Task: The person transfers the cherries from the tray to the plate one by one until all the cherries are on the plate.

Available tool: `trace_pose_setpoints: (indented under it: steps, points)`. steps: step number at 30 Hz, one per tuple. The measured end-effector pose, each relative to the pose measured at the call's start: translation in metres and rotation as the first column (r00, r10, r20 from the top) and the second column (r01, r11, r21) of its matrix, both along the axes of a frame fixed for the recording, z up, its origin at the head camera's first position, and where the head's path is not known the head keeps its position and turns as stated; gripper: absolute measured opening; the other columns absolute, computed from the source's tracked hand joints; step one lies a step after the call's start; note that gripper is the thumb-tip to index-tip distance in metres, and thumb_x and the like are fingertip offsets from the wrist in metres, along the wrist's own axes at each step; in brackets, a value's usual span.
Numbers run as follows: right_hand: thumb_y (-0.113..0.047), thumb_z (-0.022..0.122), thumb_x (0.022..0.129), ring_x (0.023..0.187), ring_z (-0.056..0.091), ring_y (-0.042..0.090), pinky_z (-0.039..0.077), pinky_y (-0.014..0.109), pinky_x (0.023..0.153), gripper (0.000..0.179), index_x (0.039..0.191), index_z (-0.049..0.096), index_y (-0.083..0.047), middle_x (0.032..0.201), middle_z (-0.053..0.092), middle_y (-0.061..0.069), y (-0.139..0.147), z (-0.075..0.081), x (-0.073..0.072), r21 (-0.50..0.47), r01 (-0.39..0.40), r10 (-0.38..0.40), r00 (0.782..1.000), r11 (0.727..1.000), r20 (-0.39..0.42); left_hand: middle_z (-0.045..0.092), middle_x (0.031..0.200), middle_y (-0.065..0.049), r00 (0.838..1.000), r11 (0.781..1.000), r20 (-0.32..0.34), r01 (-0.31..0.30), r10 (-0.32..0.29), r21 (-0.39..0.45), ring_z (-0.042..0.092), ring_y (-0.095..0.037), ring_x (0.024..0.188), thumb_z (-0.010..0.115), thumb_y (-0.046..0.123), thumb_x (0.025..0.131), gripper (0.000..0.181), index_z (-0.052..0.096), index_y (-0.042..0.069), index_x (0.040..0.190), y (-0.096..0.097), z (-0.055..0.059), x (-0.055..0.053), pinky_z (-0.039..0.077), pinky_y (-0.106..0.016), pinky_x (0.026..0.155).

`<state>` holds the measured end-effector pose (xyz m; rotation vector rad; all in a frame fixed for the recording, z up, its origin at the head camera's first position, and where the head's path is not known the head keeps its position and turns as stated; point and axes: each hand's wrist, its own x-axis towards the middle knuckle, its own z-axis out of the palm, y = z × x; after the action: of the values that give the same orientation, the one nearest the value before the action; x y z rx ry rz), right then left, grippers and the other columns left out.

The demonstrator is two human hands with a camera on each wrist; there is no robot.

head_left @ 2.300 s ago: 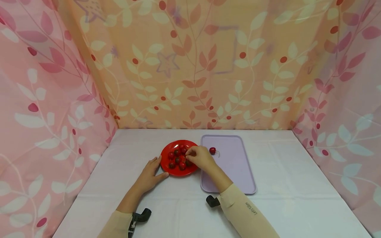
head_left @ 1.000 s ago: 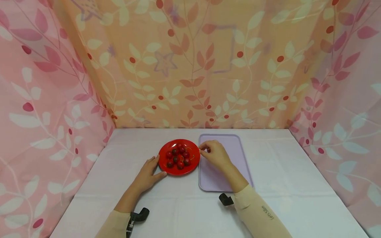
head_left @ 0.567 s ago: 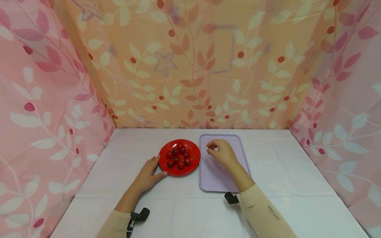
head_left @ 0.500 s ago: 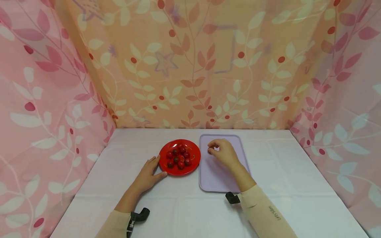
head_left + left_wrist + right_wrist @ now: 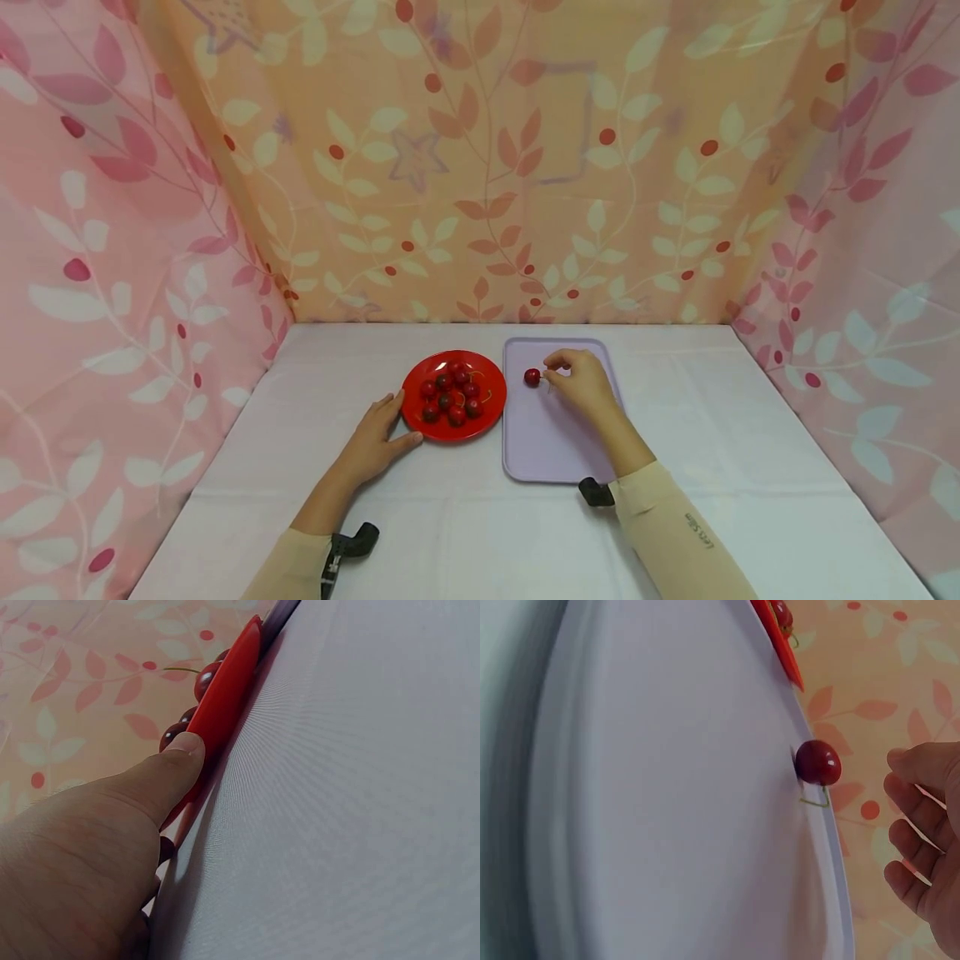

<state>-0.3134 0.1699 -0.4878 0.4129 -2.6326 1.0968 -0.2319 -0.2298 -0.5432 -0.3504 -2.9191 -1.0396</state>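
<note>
A red plate (image 5: 410,417) holds several dark red cherries (image 5: 457,415), some with stems. My left hand (image 5: 372,443) rests at the plate's left side, fingers along the rim; in the left wrist view its thumb (image 5: 180,761) lies on the rim. On the lilac tray (image 5: 540,454) sits a single cherry (image 5: 532,377) with a thin stem. Just right of it, my right hand (image 5: 588,387) hovers over the tray; in the right wrist view its loosely bent fingers (image 5: 922,814) hold nothing and stand apart from that cherry.
The tray stands directly right of the plate on a white-covered table (image 5: 450,533). Patterned cloth walls (image 5: 480,167) enclose the back and both sides. Each wrist carries a black camera mount (image 5: 360,542).
My right hand has moved right, from over the plate to over the tray, past the single cherry, which shows again in about the same place. The left hand stays at the plate.
</note>
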Motion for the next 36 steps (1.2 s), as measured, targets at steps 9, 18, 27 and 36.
trace_pose_setpoints:
  steps: [9,18,27,36]
  points:
    - [-0.012,0.079,0.088,0.102,0.068,0.031,0.051,0.05,0.096,0.021,0.106,0.077,-0.002,0.099,0.077,0.011,0.011,-0.008,-0.007,-0.054,0.022,-0.016,0.996,0.998,0.093,0.033,0.166,-0.01,1.0,1.0,0.01,0.005,-0.005,0.004,0.02,-0.04,0.156,0.072,0.056,0.09,0.096,0.027,0.014,0.163,0.001,0.001,0.0,0.02,-0.065,0.121]
    - [-0.017,0.079,0.088,0.087,0.067,0.02,0.051,0.03,0.076,0.024,0.106,0.075,-0.001,0.092,0.075,0.008,0.012,-0.013,-0.009,-0.069,0.038,-0.022,0.976,0.997,0.215,0.033,0.166,-0.01,1.0,1.0,0.015,-0.002,0.002,0.007,0.019,-0.041,0.156,0.073,0.056,0.089,0.097,0.027,0.014,0.163,0.002,0.003,0.001,0.021,-0.066,0.12]
    - [-0.017,0.079,0.088,0.084,0.067,0.015,0.051,0.026,0.073,0.022,0.104,0.076,-0.002,0.09,0.076,0.007,0.012,-0.015,-0.015,-0.051,0.015,0.0,0.962,0.999,0.273,0.032,0.167,-0.01,1.0,1.0,0.023,-0.006,0.006,0.015,0.018,-0.041,0.156,0.073,0.055,0.09,0.096,0.027,0.014,0.163,0.002,0.002,0.002,0.019,-0.066,0.121]
    - [-0.019,0.081,0.086,0.08,0.065,0.013,0.049,0.027,0.071,0.017,0.097,0.078,-0.006,0.087,0.077,0.004,0.012,-0.019,-0.018,-0.027,0.004,0.004,0.954,1.0,0.298,0.033,0.166,-0.01,1.0,1.0,0.014,-0.015,0.015,0.003,0.019,-0.042,0.156,0.073,0.056,0.089,0.096,0.027,0.015,0.163,0.002,0.001,0.001,0.02,-0.067,0.12]
